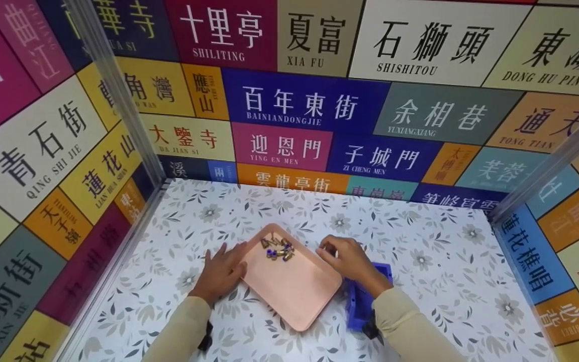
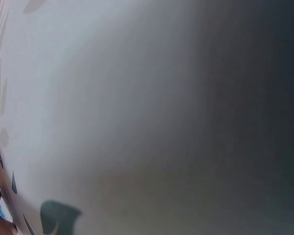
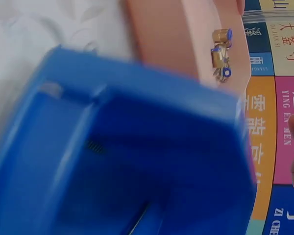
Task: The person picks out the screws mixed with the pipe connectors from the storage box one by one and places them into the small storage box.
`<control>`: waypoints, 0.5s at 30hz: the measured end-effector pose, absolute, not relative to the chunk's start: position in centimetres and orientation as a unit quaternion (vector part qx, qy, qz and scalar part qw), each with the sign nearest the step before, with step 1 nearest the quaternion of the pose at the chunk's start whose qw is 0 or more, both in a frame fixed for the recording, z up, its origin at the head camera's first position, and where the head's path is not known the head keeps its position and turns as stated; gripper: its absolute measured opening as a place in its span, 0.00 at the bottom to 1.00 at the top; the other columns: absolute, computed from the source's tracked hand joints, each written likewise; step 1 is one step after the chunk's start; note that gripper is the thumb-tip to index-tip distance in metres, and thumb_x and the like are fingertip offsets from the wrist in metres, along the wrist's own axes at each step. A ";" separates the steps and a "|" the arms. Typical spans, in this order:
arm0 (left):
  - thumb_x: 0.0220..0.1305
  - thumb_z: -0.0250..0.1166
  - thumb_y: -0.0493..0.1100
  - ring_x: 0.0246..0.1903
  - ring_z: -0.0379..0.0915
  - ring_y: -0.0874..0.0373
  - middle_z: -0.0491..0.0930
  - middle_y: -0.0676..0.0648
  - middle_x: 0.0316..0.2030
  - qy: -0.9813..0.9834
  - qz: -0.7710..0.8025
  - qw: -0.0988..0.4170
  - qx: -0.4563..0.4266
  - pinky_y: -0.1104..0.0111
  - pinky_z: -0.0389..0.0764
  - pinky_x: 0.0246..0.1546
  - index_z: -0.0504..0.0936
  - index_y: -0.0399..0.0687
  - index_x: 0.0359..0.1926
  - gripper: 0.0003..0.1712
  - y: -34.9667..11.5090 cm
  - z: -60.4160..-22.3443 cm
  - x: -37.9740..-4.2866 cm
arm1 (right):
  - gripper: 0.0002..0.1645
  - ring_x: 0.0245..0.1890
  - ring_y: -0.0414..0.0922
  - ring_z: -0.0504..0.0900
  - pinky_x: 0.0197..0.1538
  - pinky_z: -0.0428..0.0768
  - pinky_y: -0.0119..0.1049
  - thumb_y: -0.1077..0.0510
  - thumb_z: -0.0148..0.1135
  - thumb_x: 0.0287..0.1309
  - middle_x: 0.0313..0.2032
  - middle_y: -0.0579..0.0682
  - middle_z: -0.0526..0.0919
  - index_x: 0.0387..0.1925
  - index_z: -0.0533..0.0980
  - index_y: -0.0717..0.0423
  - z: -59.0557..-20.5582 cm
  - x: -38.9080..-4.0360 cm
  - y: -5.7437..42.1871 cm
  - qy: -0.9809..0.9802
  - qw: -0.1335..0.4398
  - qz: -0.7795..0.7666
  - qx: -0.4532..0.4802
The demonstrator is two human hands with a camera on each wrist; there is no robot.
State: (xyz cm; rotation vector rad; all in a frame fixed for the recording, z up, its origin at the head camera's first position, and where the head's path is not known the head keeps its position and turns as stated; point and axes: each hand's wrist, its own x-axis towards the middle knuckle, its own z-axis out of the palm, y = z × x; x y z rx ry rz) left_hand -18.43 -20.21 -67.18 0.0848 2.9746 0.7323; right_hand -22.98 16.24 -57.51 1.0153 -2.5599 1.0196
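A pink tray (image 1: 284,291) lies slanted on the table, with several small brass-coloured fittings (image 1: 278,247) with blue parts grouped toward its far end. My left hand (image 1: 221,271) rests at the tray's left edge, fingers spread and mostly straight. Over the tray's right rim hovers my right hand (image 1: 347,257), its fingers bent and thumb near the index finger; whether something small sits between them is hidden. Below the right forearm stands a blue bin (image 1: 357,306). The right wrist view looks into this bin (image 3: 161,117), where a small threaded piece (image 3: 94,146) and a thin dark piece show.
A white tablecloth (image 1: 209,241) with grey leaves and flowers covers the table. Panels with coloured place-name signs (image 1: 304,100) enclose the back and both sides, with clear corner posts. The left wrist view is mostly blurred, pale cloth.
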 end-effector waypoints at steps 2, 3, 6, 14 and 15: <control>0.77 0.44 0.66 0.82 0.41 0.48 0.57 0.63 0.78 0.970 0.239 0.035 0.032 0.38 0.31 0.78 0.50 0.75 0.81 0.35 -20.3 -67.1 -18.4 | 0.05 0.24 0.32 0.77 0.29 0.78 0.30 0.52 0.68 0.66 0.25 0.39 0.84 0.35 0.81 0.47 -57.5 -23.5 15.4 -0.868 0.097 0.346 0.342; 0.77 0.44 0.67 0.82 0.41 0.49 0.57 0.64 0.78 0.970 0.240 0.035 0.031 0.38 0.31 0.78 0.50 0.75 0.80 0.35 -20.3 -67.1 -18.5 | 0.06 0.24 0.32 0.77 0.28 0.78 0.30 0.52 0.69 0.66 0.25 0.39 0.84 0.34 0.81 0.47 -57.5 -23.7 15.0 -0.869 0.096 0.345 0.340; 0.76 0.44 0.67 0.82 0.40 0.49 0.56 0.64 0.78 0.969 0.243 0.038 0.029 0.39 0.30 0.78 0.49 0.76 0.80 0.36 -20.4 -67.2 -18.5 | 0.06 0.24 0.32 0.76 0.28 0.78 0.29 0.53 0.70 0.64 0.25 0.40 0.83 0.34 0.81 0.48 -57.6 -24.3 13.8 -0.870 0.090 0.348 0.337; 0.76 0.45 0.66 0.81 0.44 0.47 0.59 0.63 0.77 0.970 0.241 0.022 0.030 0.36 0.34 0.77 0.52 0.76 0.80 0.35 -20.4 -67.4 -18.5 | 0.05 0.25 0.34 0.75 0.29 0.77 0.29 0.56 0.69 0.65 0.25 0.42 0.81 0.37 0.83 0.53 -57.9 -25.7 11.2 -0.875 0.057 0.348 0.331; 0.76 0.45 0.67 0.81 0.43 0.48 0.58 0.64 0.77 0.970 0.240 0.024 0.027 0.37 0.33 0.78 0.52 0.77 0.80 0.35 -20.4 -67.4 -18.5 | 0.05 0.25 0.34 0.75 0.29 0.77 0.29 0.55 0.69 0.65 0.25 0.42 0.81 0.37 0.83 0.53 -57.9 -25.8 10.9 -0.877 0.052 0.344 0.330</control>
